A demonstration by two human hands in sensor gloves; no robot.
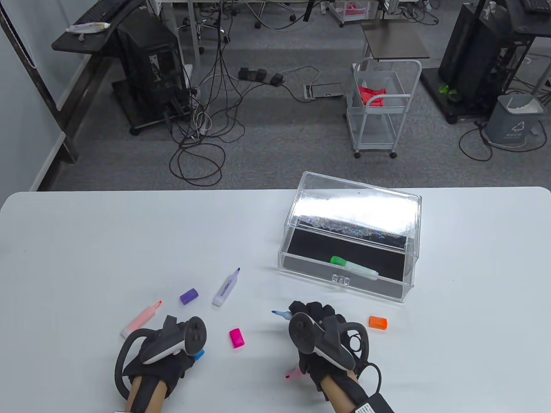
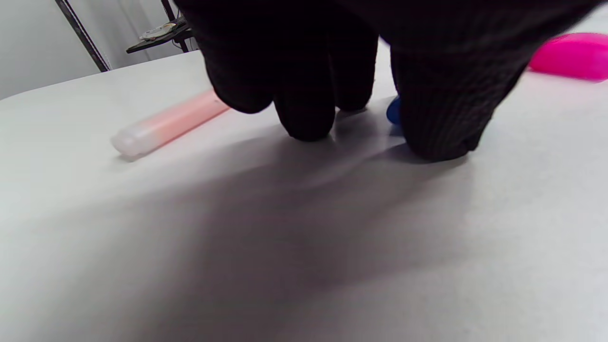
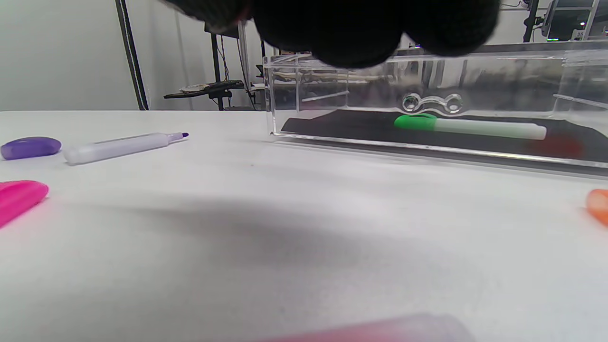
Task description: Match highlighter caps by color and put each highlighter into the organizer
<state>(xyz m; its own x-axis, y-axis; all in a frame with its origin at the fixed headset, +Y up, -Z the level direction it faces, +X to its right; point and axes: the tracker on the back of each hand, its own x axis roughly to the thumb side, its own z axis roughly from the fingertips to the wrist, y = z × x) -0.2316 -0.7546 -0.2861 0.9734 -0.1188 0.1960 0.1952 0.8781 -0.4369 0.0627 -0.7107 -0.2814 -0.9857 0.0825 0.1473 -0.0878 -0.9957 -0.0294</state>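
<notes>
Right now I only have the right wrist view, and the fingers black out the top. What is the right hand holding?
Observer: The right hand grips an uncapped blue highlighter. In the table view its tip pokes out to the left.
Operator: Where's its cap?
Observer: The blue cap is at the left hand, between thumb and fingertips. I cannot tell if it is pinched yet.
Operator: Blurry pink thing at my bottom edge?
Observer: An uncapped pink highlighter, lying just left of the right wrist.
</notes>
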